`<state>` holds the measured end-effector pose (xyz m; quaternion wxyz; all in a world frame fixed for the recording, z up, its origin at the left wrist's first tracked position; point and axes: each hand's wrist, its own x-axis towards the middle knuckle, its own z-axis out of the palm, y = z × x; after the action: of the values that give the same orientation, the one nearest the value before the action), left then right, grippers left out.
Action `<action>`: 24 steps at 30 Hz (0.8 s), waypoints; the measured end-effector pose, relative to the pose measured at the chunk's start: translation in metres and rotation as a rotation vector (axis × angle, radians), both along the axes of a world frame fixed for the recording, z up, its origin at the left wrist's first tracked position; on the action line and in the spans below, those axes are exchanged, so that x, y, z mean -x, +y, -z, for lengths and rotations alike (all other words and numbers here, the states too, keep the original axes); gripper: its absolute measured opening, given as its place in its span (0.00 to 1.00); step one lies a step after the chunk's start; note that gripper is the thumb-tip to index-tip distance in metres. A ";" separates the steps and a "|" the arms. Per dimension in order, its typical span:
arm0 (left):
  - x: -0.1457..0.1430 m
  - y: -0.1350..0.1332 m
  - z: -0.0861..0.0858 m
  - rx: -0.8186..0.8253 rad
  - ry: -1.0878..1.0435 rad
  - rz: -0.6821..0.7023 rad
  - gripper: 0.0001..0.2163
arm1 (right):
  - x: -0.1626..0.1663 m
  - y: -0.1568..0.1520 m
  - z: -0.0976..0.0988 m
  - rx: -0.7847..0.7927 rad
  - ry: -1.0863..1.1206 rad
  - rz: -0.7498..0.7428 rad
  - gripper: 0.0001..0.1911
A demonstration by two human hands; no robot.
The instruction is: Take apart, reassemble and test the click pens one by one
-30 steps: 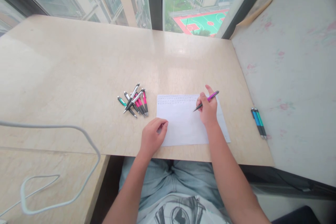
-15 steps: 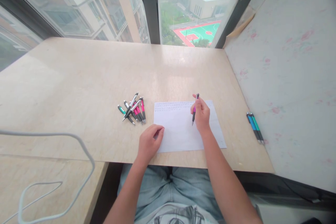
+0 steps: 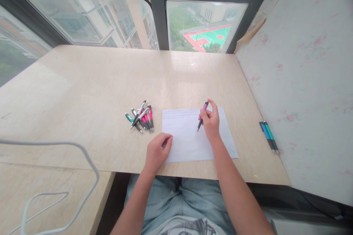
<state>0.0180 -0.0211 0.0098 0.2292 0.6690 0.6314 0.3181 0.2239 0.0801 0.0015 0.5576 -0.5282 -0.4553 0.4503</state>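
My right hand (image 3: 211, 123) grips a pink and black pen (image 3: 203, 114), tip down over a white sheet of paper (image 3: 190, 140) with faint lines of writing along its top. My left hand (image 3: 157, 151) rests with fingers curled on the sheet's left edge near its lower corner. A pile of several pens (image 3: 141, 116), pink, white and teal, lies on the table left of the paper.
The beige marble table (image 3: 96, 88) runs to a window at the back. Two pens, blue and teal (image 3: 269, 136), lie near the table's right edge beside a flowered wall. A white cable (image 3: 63, 176) loops over the lower surface at the left.
My right hand turned the pen from lying slanted to the right to nearly upright with its tip over the paper. The view tilted so the table sits lower. My left hand stayed on the sheet.
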 end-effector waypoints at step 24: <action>0.002 0.001 0.002 -0.012 -0.021 0.013 0.08 | -0.029 -0.008 -0.005 0.105 -0.007 -0.048 0.17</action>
<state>0.0160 -0.0202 0.0077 0.2339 0.6711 0.6226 0.3276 0.2524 0.0723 0.0063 0.5164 -0.5475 -0.4455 0.4849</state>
